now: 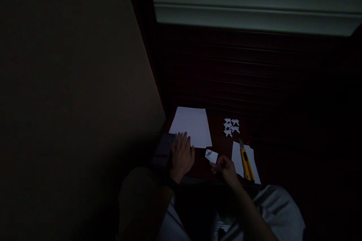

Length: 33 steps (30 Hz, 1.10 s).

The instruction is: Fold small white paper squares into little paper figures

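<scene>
My left hand (182, 155) lies with its fingers spread, the fingertips over the lower left edge of a stack of white paper sheets (192, 126). Beside it, partly under the hand, is a dark flat object (162, 150) whose kind I cannot make out. My right hand (224, 168) has its fingers curled, with thumb and fingertip pinching the lower corner of a small folded white paper (211, 155). That paper shows a crease or flap on its upper left part.
Several small folded paper figures (231, 127) sit in a cluster at the back right of the dark table. A yellow utility knife (247, 163), blade out, rests on smaller white sheets (237, 158) at the right. A wall (135, 83) borders the left side. The room is dim.
</scene>
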### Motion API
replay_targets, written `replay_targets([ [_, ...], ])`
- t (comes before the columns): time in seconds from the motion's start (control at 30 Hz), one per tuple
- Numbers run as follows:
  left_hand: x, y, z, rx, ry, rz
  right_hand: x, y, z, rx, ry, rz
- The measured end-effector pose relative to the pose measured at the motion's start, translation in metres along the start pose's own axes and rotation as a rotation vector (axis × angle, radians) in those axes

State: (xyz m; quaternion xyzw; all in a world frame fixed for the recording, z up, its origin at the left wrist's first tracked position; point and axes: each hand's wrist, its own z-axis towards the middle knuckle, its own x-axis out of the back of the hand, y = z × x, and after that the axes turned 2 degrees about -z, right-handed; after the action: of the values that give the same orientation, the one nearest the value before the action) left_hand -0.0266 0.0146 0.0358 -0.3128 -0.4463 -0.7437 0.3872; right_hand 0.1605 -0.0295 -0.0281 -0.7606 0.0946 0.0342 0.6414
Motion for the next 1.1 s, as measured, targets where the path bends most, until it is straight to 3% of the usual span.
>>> replay_targets([
  [0.17, -0.008, -0.016, 0.001, 0.024, -0.05, 0.113, -0.001, -0.003, -0.001, 0.006, -0.003, -0.031],
  [0.3, -0.007, -0.019, 0.0, 0.019, -0.026, 0.074, 0.0, -0.001, -0.001, 0.015, -0.007, -0.036],
  [0.43, -0.006, -0.011, -0.001, -0.002, 0.011, -0.14, 0.001, 0.002, 0.001, 0.008, 0.01, -0.021],
  [0.5, -0.011, -0.003, -0.004, 0.052, -0.007, -0.336, 0.001, 0.003, 0.002, 0.007, 0.015, -0.018],
  [0.57, -0.02, 0.006, -0.01, 0.15, -0.108, -0.574, 0.001, 0.002, 0.002, 0.008, 0.025, -0.002],
  [0.7, -0.039, 0.021, -0.023, 0.316, -0.527, -1.043, 0.003, -0.001, 0.001, -0.004, 0.031, 0.063],
  [0.73, -0.043, 0.023, -0.025, 0.363, -0.569, -1.104, 0.003, -0.001, 0.0, -0.006, 0.026, 0.067],
  [0.87, -0.053, 0.023, -0.028, 0.541, -0.487, -1.194, 0.002, -0.001, 0.0, 0.013, 0.023, 0.042],
  [1.1, -0.062, 0.021, -0.028, 0.59, -0.403, -1.193, -0.001, 0.001, 0.0, 0.055, 0.003, -0.01],
])
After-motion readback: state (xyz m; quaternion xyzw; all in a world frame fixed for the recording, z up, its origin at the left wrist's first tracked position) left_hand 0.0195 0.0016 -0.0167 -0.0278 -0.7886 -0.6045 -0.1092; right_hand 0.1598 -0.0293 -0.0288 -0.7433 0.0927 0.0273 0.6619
